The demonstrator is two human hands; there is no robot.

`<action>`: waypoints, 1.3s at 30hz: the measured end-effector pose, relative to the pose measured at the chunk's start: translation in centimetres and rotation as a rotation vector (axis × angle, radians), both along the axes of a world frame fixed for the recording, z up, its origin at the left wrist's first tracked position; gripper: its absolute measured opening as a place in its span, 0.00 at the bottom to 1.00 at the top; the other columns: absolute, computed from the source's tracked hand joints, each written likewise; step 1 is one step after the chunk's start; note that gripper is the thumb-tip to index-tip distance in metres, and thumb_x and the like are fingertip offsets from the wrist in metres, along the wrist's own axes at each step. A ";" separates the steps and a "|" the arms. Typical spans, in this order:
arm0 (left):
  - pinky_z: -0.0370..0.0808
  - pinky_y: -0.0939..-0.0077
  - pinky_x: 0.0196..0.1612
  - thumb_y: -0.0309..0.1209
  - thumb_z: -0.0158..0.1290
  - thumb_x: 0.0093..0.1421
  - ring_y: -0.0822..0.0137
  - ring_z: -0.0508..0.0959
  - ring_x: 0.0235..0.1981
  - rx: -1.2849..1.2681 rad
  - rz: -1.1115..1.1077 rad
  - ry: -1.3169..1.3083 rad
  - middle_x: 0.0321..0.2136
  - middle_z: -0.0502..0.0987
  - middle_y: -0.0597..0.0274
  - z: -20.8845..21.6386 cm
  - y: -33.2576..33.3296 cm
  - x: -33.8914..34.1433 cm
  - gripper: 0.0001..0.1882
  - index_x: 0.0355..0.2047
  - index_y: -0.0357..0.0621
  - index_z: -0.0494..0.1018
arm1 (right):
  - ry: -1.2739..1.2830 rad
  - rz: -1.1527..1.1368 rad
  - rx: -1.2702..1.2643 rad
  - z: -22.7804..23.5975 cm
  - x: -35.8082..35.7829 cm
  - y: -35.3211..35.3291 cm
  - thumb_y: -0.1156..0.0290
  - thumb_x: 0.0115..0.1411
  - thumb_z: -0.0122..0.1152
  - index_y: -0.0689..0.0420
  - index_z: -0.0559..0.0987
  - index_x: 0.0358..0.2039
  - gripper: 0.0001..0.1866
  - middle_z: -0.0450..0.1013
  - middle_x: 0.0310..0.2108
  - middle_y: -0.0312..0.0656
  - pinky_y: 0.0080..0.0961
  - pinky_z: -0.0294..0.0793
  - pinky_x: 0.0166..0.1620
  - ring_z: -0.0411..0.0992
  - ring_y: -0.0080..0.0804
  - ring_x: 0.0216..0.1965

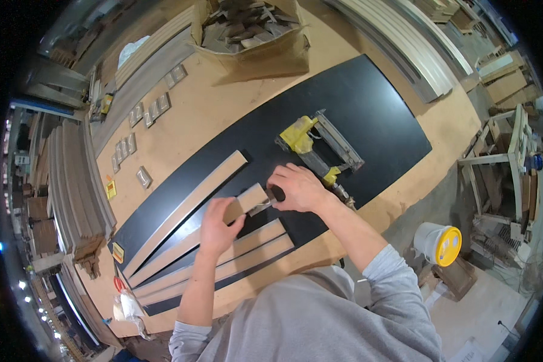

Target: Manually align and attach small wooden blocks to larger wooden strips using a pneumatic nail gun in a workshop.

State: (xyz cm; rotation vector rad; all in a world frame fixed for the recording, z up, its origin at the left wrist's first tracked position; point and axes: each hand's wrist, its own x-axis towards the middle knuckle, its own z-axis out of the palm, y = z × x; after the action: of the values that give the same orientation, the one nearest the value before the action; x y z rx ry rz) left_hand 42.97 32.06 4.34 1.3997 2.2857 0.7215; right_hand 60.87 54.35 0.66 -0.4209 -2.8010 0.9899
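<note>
My left hand (218, 224) is closed around a long pale wood strip (181, 254) close to its far end, with the thumb on the near side. At that end my right hand (298, 188) has its fingers bent around a small dark piece (277, 193), partly hidden by the fingers. A small greyish piece (260, 208) shows between the hands beside the strip's end. Other wood strips (259, 246) lie on both sides of the held one, over a large black panel (387, 108). Beyond my right hand rests a yellow and grey nail gun (320, 145).
Beneath the panel is a tan worktable (199, 90). A cardboard box (253, 63) of wood offcuts stands at the back, with several small grey blocks (143, 177) at the left. Red-handled scissors (120, 283) lie near the left corner. A yellow-lidded bucket (425, 240) stands right.
</note>
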 end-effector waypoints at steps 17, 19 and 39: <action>0.76 0.56 0.55 0.32 0.71 0.54 0.48 0.79 0.51 -0.009 -0.080 0.012 0.48 0.79 0.52 -0.7 0.4 0.8 0.25 0.51 0.39 0.79 | 0.022 -0.002 -0.002 0.1 0.1 0.0 0.65 0.44 0.83 0.48 0.83 0.42 0.24 0.75 0.44 0.36 0.41 0.78 0.54 0.74 0.43 0.49; 0.74 0.55 0.57 0.34 0.71 0.54 0.51 0.78 0.53 -0.065 -0.084 0.012 0.49 0.79 0.55 -1.0 0.5 0.8 0.26 0.53 0.42 0.79 | 0.002 -0.006 -0.003 0.1 0.1 -0.1 0.65 0.43 0.83 0.48 0.83 0.43 0.25 0.75 0.44 0.36 0.41 0.77 0.55 0.74 0.44 0.50; 0.72 0.53 0.56 0.33 0.71 0.54 0.52 0.77 0.54 -0.135 -0.122 0.086 0.50 0.78 0.59 -1.6 0.9 0.8 0.28 0.55 0.45 0.78 | -0.071 0.036 -0.034 0.9 -0.5 1.0 0.64 0.44 0.83 0.48 0.82 0.44 0.25 0.75 0.43 0.35 0.41 0.79 0.53 0.75 0.42 0.49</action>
State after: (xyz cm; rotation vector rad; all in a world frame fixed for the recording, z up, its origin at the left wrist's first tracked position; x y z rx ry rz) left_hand 43.73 32.98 2.71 1.5173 2.2439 0.4694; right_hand 60.34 55.32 1.53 -0.4192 -2.8677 1.0511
